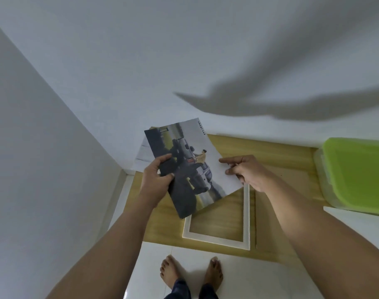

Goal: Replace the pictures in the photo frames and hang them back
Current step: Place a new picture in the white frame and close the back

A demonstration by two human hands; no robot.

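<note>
Left hand (157,179): clenched on the left edge of the picture (190,169).
Right hand (246,172): right edge is pinched by the fingers (227,160).
Frame (246,212): laid flat on the table (281,160), beneath the fingers.

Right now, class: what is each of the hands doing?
Left hand: grips the car picture by its left edge.
Right hand: pinches its right edge.

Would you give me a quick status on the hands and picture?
Left hand grips picture, right hand pinches its edge. Picture held above frame on table. Nothing between them.
</note>
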